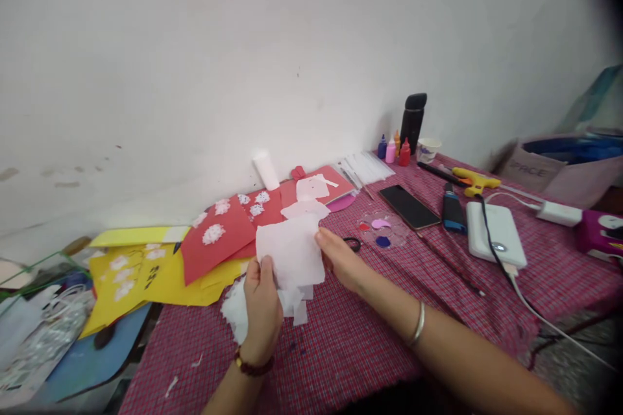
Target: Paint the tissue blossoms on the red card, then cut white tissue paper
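Note:
A square sheet of thin white paper (pixel 292 249) is held up over the table between both my hands. My left hand (pixel 263 301) pinches its lower left edge, thumb in front. At the right edge, my right hand (pixel 338 259) grips the sheet with thumb and fingers. Below and behind lie more white paper pieces (pixel 236 311), partly covered by my left hand. Just beyond the sheet, cut white paper shapes (pixel 312 188) rest on a red card. The black handle of what looks like scissors (pixel 352 244) shows beside my right hand.
Red cards (pixel 219 246) and yellow cards (pixel 165 279) with white flowers lie at left. Rightward are a paint palette (pixel 383 230), phone (pixel 409 206), cutter (pixel 453 211), yellow glue gun (pixel 474 181) and white power bank (pixel 495 233) with cables. Paint bottles (pixel 390 152) and a black flask (pixel 413 123) stand behind.

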Demonstrator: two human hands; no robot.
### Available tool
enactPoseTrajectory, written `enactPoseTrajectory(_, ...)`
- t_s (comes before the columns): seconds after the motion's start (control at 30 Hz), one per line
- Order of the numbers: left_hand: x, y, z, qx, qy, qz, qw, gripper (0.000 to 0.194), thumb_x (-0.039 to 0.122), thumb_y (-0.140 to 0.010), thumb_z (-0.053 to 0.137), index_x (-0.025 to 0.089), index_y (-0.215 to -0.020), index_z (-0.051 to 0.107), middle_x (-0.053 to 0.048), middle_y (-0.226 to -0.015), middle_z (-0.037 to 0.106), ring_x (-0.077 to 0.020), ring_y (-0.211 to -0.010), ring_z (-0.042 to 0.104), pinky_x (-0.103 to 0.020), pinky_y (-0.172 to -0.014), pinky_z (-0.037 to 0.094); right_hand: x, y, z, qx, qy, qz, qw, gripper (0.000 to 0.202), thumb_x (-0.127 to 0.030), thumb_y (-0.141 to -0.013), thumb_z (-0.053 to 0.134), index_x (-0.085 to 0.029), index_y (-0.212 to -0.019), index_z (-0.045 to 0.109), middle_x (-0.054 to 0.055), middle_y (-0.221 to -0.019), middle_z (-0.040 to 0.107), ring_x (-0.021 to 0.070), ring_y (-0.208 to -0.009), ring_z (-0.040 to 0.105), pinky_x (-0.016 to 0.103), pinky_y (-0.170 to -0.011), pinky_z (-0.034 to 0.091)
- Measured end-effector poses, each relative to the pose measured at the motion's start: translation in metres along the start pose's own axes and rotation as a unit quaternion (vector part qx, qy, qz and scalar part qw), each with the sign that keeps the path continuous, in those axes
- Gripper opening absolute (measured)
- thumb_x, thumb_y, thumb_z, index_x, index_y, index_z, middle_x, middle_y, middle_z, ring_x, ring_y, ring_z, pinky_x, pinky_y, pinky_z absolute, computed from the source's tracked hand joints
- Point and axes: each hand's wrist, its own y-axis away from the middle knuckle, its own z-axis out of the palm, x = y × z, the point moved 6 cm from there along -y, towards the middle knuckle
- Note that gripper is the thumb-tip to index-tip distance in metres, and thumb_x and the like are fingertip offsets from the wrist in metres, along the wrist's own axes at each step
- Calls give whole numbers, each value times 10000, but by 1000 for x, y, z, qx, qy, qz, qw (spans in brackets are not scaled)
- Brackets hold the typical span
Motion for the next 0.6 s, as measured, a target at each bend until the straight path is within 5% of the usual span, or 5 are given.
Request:
enactPoseTrajectory(0.2, -6, -6, -1, -31, 39, -36, 998, 269, 342, -744, 727, 174, -890, 575, 12, -766, 675, -89, -536, 570, -169, -471, 416, 13, -1, -8, 78, 62, -3, 995, 369, -497, -714, 666, -153, -830, 597, 3, -705, 613, 127, -588, 516, 236, -540, 425)
enactPoseTrajectory(0.33, 14, -18, -19, 3, 68, 19, 997, 227, 280, -728, 750, 164, -747, 555, 110, -473, 448, -36, -360, 349, -137, -367, 285, 6, -4, -20, 106, 78, -7, 991, 347, -489, -745, 619, -155, -835, 585, -17, -679, 582, 101, -533, 467, 209, -485, 375)
enactPoseTrajectory(0.4, 22, -23, -27, 11, 104, 31, 994, 209, 285, -754, 726, 166, -724, 556, 109, -461, 424, -43, -381, 373, -141, -403, 341, 4, -4, -22, 106, 81, -5, 991, 368, -506, -749, 603, -152, -845, 575, -20, -673, 570, 96, -523, 458, 208, -481, 371)
enactPoseTrajectory(0.5, 17, -23, -24, -21, 146, -73, 986, 297, 442, -784, 668, 179, -915, 627, 14, -705, 664, -112, -611, 616, -214, -585, 510, 5, -2, -16, 86, 87, 1, 992, 388, -528, -743, 599, -153, -835, 565, -22, -663, 555, 92, -513, 446, 208, -477, 369)
enactPoseTrajectory(0.6, 3, -12, -7, -108, 152, -225, 956, 416, 448, -770, 676, 161, -1068, 639, -77, -945, 730, -226, -863, 691, -330, -763, 556, 11, 2, -5, 51, 96, 15, 994, 398, -544, -741, 603, -158, -829, 563, -22, -656, 550, 95, -511, 445, 209, -471, 368)
